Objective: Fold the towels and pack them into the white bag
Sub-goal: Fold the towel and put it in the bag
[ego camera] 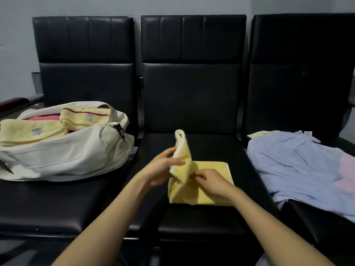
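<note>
A yellow towel [208,175] with a white edge lies partly folded on the middle seat. My left hand [163,167] grips its raised left end, which stands up above the seat. My right hand [211,179] pinches the towel at the fold beside it. The white bag [63,154] sits open on the left seat, holding pale yellow towels [28,131] and a pink one [44,118]. A light blue towel [299,169] with a pink patch lies spread on the right seat.
Three black padded seats [192,96] stand in a row with tall backs against a grey wall. A dark armrest [13,102] sticks out at the far left. A strip of pale yellow cloth [257,133] peeks from behind the blue towel.
</note>
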A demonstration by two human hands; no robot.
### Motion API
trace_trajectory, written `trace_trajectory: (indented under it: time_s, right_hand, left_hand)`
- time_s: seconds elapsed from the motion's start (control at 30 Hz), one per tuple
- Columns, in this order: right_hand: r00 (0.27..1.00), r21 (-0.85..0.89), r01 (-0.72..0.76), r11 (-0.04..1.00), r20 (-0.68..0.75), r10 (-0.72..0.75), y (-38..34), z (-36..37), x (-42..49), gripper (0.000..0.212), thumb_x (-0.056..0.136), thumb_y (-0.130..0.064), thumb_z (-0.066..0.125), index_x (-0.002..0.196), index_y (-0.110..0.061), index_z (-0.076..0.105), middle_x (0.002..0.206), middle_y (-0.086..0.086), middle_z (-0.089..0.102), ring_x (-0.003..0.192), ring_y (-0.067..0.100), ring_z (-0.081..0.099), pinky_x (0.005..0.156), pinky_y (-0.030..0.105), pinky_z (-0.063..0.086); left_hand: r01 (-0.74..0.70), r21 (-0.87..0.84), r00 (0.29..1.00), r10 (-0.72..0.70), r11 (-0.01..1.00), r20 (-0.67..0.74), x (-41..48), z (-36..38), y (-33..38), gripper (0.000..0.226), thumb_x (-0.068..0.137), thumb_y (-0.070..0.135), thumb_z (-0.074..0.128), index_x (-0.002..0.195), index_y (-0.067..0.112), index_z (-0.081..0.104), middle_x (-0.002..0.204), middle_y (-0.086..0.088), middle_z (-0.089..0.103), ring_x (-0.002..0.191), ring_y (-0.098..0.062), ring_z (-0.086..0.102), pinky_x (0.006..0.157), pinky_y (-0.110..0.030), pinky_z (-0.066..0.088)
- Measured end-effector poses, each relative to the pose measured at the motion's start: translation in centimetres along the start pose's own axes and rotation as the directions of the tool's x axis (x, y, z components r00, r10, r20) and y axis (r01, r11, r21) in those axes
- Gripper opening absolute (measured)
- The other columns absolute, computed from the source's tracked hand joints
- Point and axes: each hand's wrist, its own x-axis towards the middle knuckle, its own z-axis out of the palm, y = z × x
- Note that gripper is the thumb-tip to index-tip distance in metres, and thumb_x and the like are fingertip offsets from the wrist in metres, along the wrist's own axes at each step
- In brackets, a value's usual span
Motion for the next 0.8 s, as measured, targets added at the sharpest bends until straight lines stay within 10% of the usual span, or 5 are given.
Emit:
trace_trajectory:
  time_s: [0.1,0.2,0.63,0.8]
  right_hand:
    - [0.948,0.433,-0.217,0.875,-0.119,0.294,0.9,-2.5,-0.2,0.024,0.101,-0.021,0.046,0.097,-0.012,0.068,0.093,0.004,0.067,0.079,0.012,0.061,0.064,0.018,0.045]
    - [0.879,0.661,-0.376,0.649,0.034,0.475,1.6,-4.5,-1.2,0.035,0.102,-0.036,0.041,0.095,-0.012,0.065,0.093,0.007,0.069,0.085,0.018,0.065,0.073,0.03,0.05]
    - [0.877,0.368,-0.454,0.812,0.022,0.48,2.3,-4.5,-1.7,0.073,0.081,-0.058,0.065,0.135,-0.011,0.051,0.132,0.01,0.056,0.117,0.026,0.055,0.093,0.035,0.044]
    - [0.88,0.241,-0.423,0.874,-0.123,0.459,3.0,-4.5,-1.7,0.031,0.089,-0.018,0.064,0.118,-0.008,0.059,0.102,0.004,0.06,0.088,0.016,0.057,0.079,0.03,0.048]
  left_hand:
    - [0.056,0.025,0.997,-0.057,0.998,0.051,1.3,2.4,-1.4,0.067,0.08,-0.001,0.069,0.139,0.015,0.043,0.121,-0.019,0.061,0.1,-0.031,0.066,0.075,-0.039,0.056]
    - [0.105,0.125,0.988,-0.118,0.987,0.099,2.2,4.4,-2.8,0.055,0.084,-0.001,0.065,0.135,0.013,0.05,0.105,-0.012,0.065,0.086,-0.021,0.066,0.071,-0.033,0.055]
    - [0.248,0.13,0.965,-0.256,0.96,0.05,1.7,5.1,-2.9,0.033,0.094,-0.005,0.049,0.125,0.003,0.054,0.127,-0.014,0.058,0.118,-0.025,0.057,0.091,-0.037,0.054]
    - [0.14,0.328,0.988,-0.11,0.934,-0.107,1.9,4.0,-2.4,0.025,0.093,0.004,0.056,0.116,0.012,0.062,0.118,-0.005,0.061,0.099,-0.015,0.061,0.081,-0.026,0.055]
